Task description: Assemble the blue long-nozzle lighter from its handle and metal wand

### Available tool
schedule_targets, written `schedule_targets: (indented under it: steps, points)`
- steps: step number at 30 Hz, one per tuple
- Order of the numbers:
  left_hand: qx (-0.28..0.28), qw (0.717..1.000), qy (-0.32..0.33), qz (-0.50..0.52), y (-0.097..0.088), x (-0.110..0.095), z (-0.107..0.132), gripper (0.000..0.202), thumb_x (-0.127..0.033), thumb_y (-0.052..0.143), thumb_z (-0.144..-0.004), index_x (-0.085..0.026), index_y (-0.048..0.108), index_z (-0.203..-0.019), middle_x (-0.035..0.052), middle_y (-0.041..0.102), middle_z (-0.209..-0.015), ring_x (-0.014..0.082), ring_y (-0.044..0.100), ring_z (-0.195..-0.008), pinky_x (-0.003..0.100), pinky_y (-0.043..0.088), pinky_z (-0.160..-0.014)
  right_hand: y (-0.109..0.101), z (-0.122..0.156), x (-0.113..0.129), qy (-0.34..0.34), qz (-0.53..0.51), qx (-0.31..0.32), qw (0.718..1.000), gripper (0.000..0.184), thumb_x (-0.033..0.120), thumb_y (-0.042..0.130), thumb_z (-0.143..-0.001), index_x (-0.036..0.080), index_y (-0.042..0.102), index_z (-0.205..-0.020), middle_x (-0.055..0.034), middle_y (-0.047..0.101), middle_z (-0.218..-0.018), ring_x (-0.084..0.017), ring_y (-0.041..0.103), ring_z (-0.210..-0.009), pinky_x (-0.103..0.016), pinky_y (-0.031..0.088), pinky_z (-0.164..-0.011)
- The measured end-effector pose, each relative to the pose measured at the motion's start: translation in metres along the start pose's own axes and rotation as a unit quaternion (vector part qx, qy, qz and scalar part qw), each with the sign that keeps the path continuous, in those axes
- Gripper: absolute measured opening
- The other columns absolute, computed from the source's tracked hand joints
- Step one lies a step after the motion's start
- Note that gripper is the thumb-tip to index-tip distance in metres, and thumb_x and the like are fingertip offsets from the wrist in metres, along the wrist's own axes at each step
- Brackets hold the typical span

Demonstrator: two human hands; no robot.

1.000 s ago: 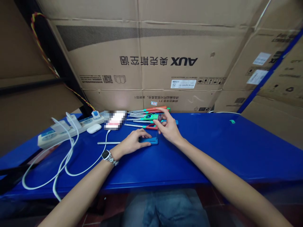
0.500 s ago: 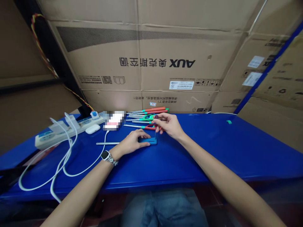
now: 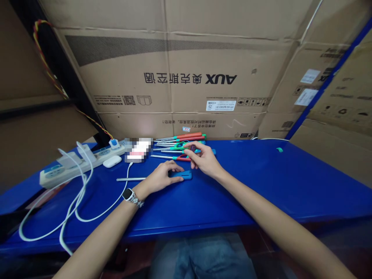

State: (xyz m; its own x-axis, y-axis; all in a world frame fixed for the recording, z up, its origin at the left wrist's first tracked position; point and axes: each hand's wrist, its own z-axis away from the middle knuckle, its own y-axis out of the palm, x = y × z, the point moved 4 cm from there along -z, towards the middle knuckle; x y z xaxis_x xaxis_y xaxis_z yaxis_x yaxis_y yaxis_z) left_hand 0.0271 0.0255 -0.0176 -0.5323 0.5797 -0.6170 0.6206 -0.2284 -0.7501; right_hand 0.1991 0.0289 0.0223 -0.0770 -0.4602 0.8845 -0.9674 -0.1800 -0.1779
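Observation:
My left hand (image 3: 163,176) is closed on a blue long-nosed lighter (image 3: 186,176), which lies flat on the table with its metal tube sticking out to the left. The fingers and thumb press along its sides and hide the middle of it. In my right hand (image 3: 207,159), a small screwdriver (image 3: 193,148) with a dark purple handle is pinched upright. Its thin shaft points down at the right end of the blue lighter, and I cannot tell whether the tip sits in a screw. Behind the hands lie several red and green lighters (image 3: 188,136) with metal tubes.
The blue table (image 3: 261,186) stands against a large cardboard box (image 3: 186,58). A power strip (image 3: 87,165), white cables (image 3: 83,190), a white earbud case (image 3: 112,161) and a blurred-out phone (image 3: 140,150) are on the left. A small green piece (image 3: 279,149) lies at right.
The view has shifted slightly. Both hands keep nearly the same place and grip, the screwdriver still upright over the end of the blue lighter.

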Motion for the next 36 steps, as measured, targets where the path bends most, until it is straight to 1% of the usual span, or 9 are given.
schedule_targets:
  steps: [4, 7, 12, 15, 18, 21, 24, 30, 36]
  points:
    - [0.002, 1.0, -0.001, 0.005, 0.001, 0.002, 0.0, 0.032, -0.042, 0.07, -0.082, -0.02, 0.073, -0.106, 0.0067, 0.067, -0.102, 0.0214, 0.062, -0.094, 0.037, 0.05, -0.09, 0.003, 0.002, 0.0, -0.012, -0.025, 0.066, 0.997, 0.036, 0.043, 0.06, -0.09, 0.021, 0.06, -0.119, 0.0022, 0.066, -0.075, -0.006, 0.056, -0.042, -0.017, 0.042, -0.04]
    - [0.0, 1.0, 0.0, 0.004, 0.002, 0.005, -0.001, 0.033, -0.042, 0.07, -0.082, -0.02, 0.073, -0.107, 0.0067, 0.066, -0.102, 0.0214, 0.062, -0.094, 0.037, 0.05, -0.091, 0.003, 0.001, -0.004, -0.007, -0.048, 0.072, 0.996, 0.038, 0.048, 0.056, -0.092, 0.02, 0.059, -0.118, 0.0054, 0.059, -0.067, -0.005, 0.052, -0.04, -0.016, 0.039, -0.038]
    - [0.002, 1.0, -0.003, 0.007, 0.002, 0.004, -0.001, 0.034, -0.043, 0.07, -0.082, -0.02, 0.074, -0.106, 0.0071, 0.067, -0.103, 0.0218, 0.063, -0.095, 0.037, 0.049, -0.092, 0.0, 0.0, -0.007, 0.023, -0.08, 0.101, 0.991, 0.049, 0.059, 0.037, -0.097, 0.02, 0.056, -0.119, 0.0034, 0.058, -0.074, -0.005, 0.057, -0.045, -0.018, 0.043, -0.043]
    - [0.001, 1.0, 0.0, 0.006, 0.0, 0.0, -0.001, 0.032, -0.042, 0.07, -0.082, -0.02, 0.074, -0.106, 0.0071, 0.067, -0.102, 0.022, 0.063, -0.096, 0.037, 0.049, -0.091, -0.006, -0.002, -0.001, 0.014, -0.063, 0.087, 0.994, 0.048, 0.061, 0.052, -0.089, 0.018, 0.062, -0.106, -0.0005, 0.064, -0.08, -0.007, 0.058, -0.045, -0.018, 0.039, -0.038]
    - [0.001, 1.0, -0.001, 0.004, 0.0, -0.002, 0.0, 0.032, -0.041, 0.07, -0.082, -0.021, 0.074, -0.106, 0.0068, 0.068, -0.101, 0.0218, 0.062, -0.095, 0.037, 0.049, -0.09, -0.007, -0.006, 0.004, 0.018, -0.031, 0.062, 0.997, 0.043, 0.058, 0.065, -0.081, 0.015, 0.064, -0.085, 0.0008, 0.063, -0.063, -0.006, 0.053, -0.041, -0.018, 0.033, -0.037]
    - [-0.003, 1.0, -0.004, 0.007, 0.001, 0.0, 0.0, 0.033, -0.042, 0.071, -0.08, -0.021, 0.074, -0.106, 0.0068, 0.068, -0.101, 0.0218, 0.063, -0.094, 0.036, 0.05, -0.089, -0.001, -0.011, 0.004, 0.036, -0.039, 0.033, 0.998, 0.044, 0.055, 0.076, -0.07, 0.018, 0.054, -0.07, 0.0058, 0.053, -0.046, -0.007, 0.048, -0.037, -0.018, 0.032, -0.038]
    - [-0.007, 1.0, -0.005, 0.006, 0.001, 0.003, -0.001, 0.034, -0.043, 0.071, -0.08, -0.021, 0.074, -0.106, 0.0066, 0.068, -0.101, 0.0213, 0.063, -0.092, 0.036, 0.051, -0.087, 0.004, -0.013, -0.001, 0.036, -0.059, -0.02, 0.997, 0.053, 0.055, 0.082, -0.061, 0.021, 0.041, -0.066, 0.008, 0.051, -0.046, -0.007, 0.045, -0.034, -0.018, 0.029, -0.034]
    - [-0.005, 1.0, 0.003, -0.009, 0.001, 0.002, -0.001, 0.035, -0.044, 0.071, -0.08, -0.022, 0.074, -0.107, 0.0066, 0.069, -0.101, 0.0216, 0.063, -0.093, 0.036, 0.051, -0.088, 0.002, -0.005, -0.01, 0.035, -0.058, -0.079, 0.995, 0.055, 0.054, 0.079, -0.067, 0.024, 0.034, -0.075, 0.0082, 0.055, -0.055, -0.007, 0.044, -0.033, -0.019, 0.028, -0.03]
    - [-0.007, 1.0, 0.01, -0.007, 0.001, 0.002, -0.002, 0.035, -0.046, 0.07, -0.08, -0.022, 0.074, -0.106, 0.0069, 0.07, -0.102, 0.022, 0.063, -0.094, 0.037, 0.051, -0.089, 0.0, 0.001, -0.002, -0.008, -0.066, 0.005, 0.998, 0.043, 0.061, 0.055, -0.086, 0.021, 0.053, -0.101, 0.004, 0.06, -0.069, -0.006, 0.048, -0.044, -0.021, 0.041, -0.044]
